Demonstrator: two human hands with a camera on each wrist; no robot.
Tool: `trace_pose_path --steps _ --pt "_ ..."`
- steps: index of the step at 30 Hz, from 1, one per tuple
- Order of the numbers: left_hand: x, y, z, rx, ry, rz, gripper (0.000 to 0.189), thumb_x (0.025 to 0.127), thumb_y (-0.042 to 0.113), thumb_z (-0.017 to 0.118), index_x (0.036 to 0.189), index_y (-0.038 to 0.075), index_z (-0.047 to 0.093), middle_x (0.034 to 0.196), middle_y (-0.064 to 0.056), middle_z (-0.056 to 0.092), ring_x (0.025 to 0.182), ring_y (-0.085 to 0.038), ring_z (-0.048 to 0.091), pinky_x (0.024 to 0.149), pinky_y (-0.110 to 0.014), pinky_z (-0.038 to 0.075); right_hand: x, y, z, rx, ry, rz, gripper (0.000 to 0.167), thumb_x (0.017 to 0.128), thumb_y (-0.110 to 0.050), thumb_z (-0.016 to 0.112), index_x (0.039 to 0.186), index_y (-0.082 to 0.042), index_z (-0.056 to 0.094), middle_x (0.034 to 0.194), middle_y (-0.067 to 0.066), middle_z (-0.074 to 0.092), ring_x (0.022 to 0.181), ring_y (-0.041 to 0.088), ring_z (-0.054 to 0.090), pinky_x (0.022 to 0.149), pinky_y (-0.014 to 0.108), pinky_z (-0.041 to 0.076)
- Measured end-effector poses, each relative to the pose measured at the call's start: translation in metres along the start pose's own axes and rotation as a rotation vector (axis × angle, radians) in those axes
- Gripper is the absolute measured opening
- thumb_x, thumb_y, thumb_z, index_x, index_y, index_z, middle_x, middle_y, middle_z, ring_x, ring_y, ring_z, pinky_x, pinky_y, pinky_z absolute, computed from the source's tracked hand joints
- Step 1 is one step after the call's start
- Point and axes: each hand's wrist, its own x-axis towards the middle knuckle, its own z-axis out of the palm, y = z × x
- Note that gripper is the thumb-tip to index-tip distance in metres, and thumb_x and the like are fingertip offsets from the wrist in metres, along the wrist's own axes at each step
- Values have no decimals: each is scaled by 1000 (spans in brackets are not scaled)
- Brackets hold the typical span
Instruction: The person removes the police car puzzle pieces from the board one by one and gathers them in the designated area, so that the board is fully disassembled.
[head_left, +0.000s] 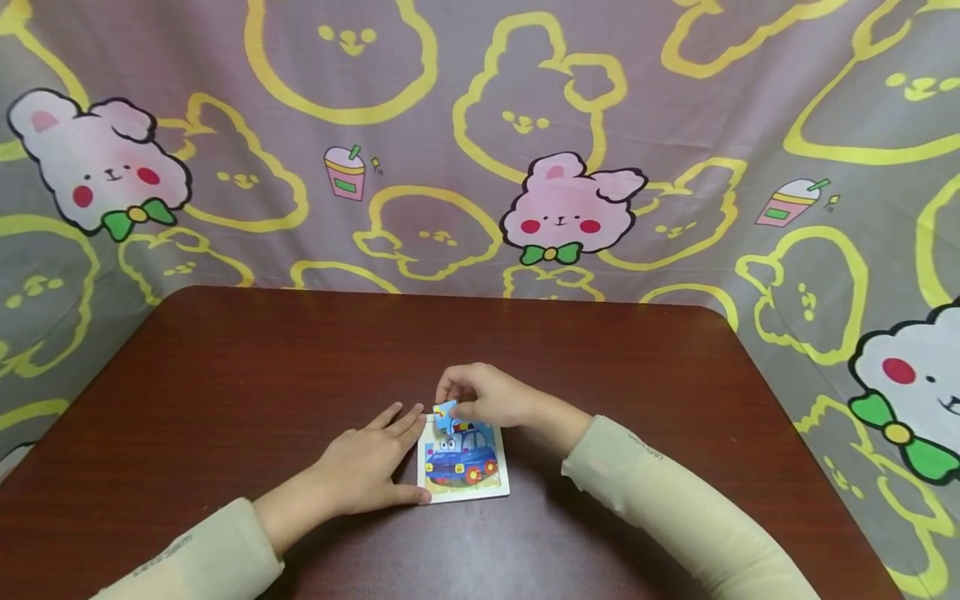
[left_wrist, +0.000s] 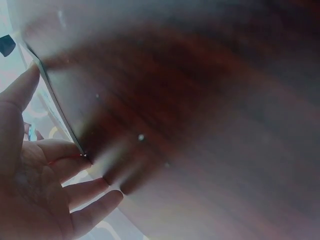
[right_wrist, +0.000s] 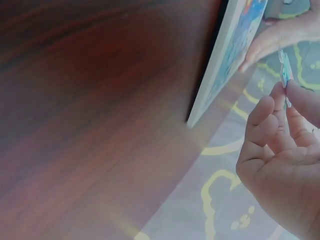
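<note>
A small square jigsaw puzzle in a white-rimmed tray (head_left: 468, 496) lies on the table, showing a blue cartoon car with red and yellow wheels. Beside its left edge my left hand (head_left: 367, 467) rests with fingers spread, thumb at the lower left corner and fingers near the upper left one. My right hand (head_left: 495, 396) pinches a light-blue puzzle piece (head_left: 442, 412) between thumb and fingers over the tray's upper left part. In the right wrist view the pinched piece (right_wrist: 286, 70) stands edge-on, apart from the tray. That piece hides some of the upper left picture.
The dark reddish-brown table (head_left: 300, 358) extends around the puzzle on all sides. Behind and beside it hangs a curtain (head_left: 420, 75) printed with yellow outlines and pink rabbits.
</note>
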Motion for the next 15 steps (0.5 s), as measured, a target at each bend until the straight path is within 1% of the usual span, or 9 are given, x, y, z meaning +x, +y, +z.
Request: trace_pose_path --steps 4,9,15 --pt "1 0 1 8 -3 -6 102 76 72 69 150 8 43 161 -7 36 149 -35 31 86 -62 52 -7 7 -6 13 25 10 13 92 -3 68 102 -11 65 90 0 65 81 11 55 75 25 49" --pt "2 0 3 16 -3 -12 102 75 72 69 151 8 43 161 -6 36 149 -35 31 87 -61 52 -17 15 -14 28 58 5 12 92 -2 67 102 -9 65 88 2 65 79 11 55 72 24 49" --pt "1 0 2 13 5 -4 102 76 71 70 150 7 43 161 -8 36 149 -36 32 87 -61 52 -30 25 -28 55 117 26 12 90 -2 69 101 -7 66 89 5 67 82 13 57 78 26 52"
